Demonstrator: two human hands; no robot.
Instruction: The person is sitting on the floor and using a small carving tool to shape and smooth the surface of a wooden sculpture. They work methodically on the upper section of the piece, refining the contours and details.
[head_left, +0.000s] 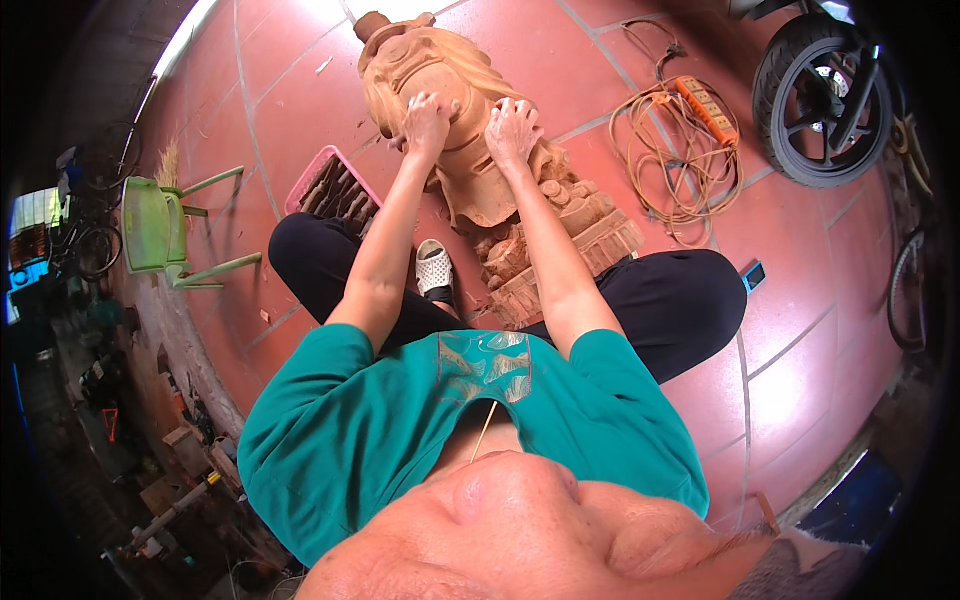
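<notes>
A carved wooden statue with a round belly lies on the floor in front of me, its head end far and its carved base between my legs. My left hand is on the belly, fingers bent against the wood. Beside it, to the right, my right hand rests with curled fingers on the statue's side. Both hands are closed on the wood; no tool shows in either, though the undersides of the fingers are hidden.
Left of the statue is a pink basket of dark-handled tools. Farther left stands a green plastic chair. To the right lie a coiled cord with an orange power strip, a motorbike wheel and a small blue-edged device.
</notes>
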